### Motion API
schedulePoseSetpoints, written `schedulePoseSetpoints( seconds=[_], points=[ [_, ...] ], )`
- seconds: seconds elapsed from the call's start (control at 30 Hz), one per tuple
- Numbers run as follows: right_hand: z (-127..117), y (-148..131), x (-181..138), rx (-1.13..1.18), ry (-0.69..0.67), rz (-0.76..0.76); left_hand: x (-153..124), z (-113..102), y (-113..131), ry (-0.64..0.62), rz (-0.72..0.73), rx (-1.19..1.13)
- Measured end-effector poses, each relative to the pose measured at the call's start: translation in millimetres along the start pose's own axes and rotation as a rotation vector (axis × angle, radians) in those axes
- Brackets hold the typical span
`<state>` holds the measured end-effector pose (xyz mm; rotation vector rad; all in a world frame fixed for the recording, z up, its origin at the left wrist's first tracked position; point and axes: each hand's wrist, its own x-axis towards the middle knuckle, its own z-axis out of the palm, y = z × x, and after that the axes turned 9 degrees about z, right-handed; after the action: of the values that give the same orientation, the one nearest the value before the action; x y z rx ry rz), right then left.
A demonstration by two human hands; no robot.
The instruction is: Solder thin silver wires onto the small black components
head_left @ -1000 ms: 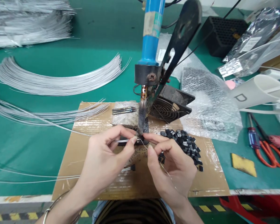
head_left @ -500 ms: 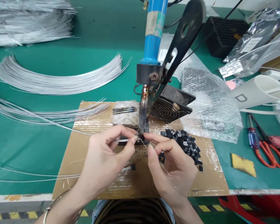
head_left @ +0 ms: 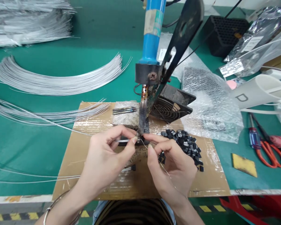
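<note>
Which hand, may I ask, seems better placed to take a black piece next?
Probably the right hand: it is beside the black pieces, though holding thin wire; the left hand, farther away, pinches pale cables.

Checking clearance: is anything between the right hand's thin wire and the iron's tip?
Nothing visible does. The thin wire runs from the right hand to just below the iron's tip, beside the left hand, which pinches pale wiring. Whether wire and tip touch is too small to tell.
</note>
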<state>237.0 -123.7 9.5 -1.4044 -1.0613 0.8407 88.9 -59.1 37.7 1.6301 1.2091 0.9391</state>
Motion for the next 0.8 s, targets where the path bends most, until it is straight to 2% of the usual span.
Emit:
schedulePoseSetpoints(
  seconds=[0.8],
  points=[
    [2.1,3.7,-3.0,0.028,0.01,-0.004,0.1,-0.1,0.6,0.022,0.038,-0.032]
  ],
)
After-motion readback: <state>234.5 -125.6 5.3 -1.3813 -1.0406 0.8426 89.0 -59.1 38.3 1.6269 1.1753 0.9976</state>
